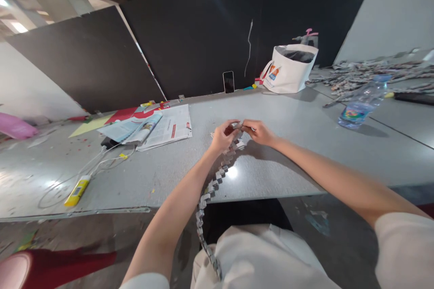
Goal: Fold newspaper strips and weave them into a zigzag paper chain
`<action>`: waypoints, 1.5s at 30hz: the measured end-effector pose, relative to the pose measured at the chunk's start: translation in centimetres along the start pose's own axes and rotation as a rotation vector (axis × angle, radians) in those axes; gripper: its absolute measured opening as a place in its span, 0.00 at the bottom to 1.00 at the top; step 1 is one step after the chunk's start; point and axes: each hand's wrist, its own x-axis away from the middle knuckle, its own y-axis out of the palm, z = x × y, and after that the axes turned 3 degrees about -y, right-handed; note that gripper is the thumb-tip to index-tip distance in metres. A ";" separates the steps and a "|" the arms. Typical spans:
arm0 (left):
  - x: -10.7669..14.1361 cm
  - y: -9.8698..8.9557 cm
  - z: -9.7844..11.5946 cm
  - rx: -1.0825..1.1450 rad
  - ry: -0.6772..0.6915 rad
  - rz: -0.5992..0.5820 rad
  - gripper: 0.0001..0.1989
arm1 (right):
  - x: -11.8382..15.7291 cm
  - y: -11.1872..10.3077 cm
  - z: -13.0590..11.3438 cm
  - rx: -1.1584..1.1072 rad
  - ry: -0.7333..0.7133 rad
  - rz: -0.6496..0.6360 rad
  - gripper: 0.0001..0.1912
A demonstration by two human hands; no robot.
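A long zigzag chain of folded paper (214, 185) runs from under my hands over the table's front edge and down to my lap. My left hand (224, 135) is pinched on the chain's upper end, its fingertips near a small folded piece. My right hand (259, 132) is closed at the same spot, thumb and forefinger on the end of the chain. The fingertips of both hands nearly touch, and the small piece between them is too tiny to make out well.
Newspapers (169, 128) lie left of my hands, with a yellow glue stick (77, 191) and white cables nearer the front. A phone (228, 82) leans at the back. To the right stand a white bag (288, 72), a water bottle (362, 104) and rolled paper strips (359, 74).
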 end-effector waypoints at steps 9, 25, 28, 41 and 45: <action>0.1 1.4 0.3 0.164 -0.101 0.229 0.23 | 0.3 1.1 0.0 0.045 0.016 0.170 0.19; 0.4 0.8 -0.1 0.021 0.036 0.126 0.16 | 0.5 -0.2 0.0 0.039 -0.021 -0.002 0.21; 0.3 0.6 0.0 -0.020 0.079 0.114 0.15 | 0.3 -1.0 0.0 0.049 -0.025 -0.087 0.21; 0.7 1.4 0.4 0.072 -0.089 0.156 0.23 | 0.6 0.0 -0.3 0.085 0.023 0.068 0.26; 0.4 1.2 0.1 0.155 -0.143 0.108 0.26 | 0.7 -0.2 0.1 0.044 0.088 0.023 0.28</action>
